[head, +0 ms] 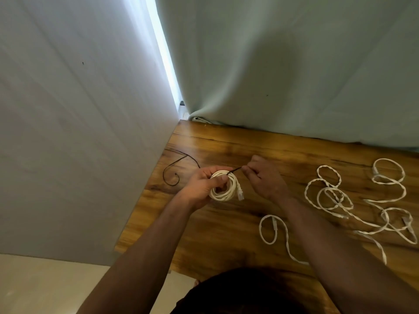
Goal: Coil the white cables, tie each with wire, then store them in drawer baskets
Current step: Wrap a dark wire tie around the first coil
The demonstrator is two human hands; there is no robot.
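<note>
Head view: one coil (223,188) of white cable held just above the table (226,236) in the left hand (201,185), fingers and thumb curled round its rings, one plug (240,196) hanging at its right edge. Right hand (266,179) just beside it, fingertips pinched on the end of one black wire (235,170). Wire crossing the top of the coil, passing behind the left hand and trailing onto the table at left, ending there in a curl. Two hands close together, not touching. To the right, apart from the hands, loose white cables (328,196) lying uncoiled on the table in overlapping loops: at least two, one twisted, one flat; exact count not clear in the tangle. One pale curtain (294,64) behind the table, one wall (68,109) at left, touching the table's edge.
</note>
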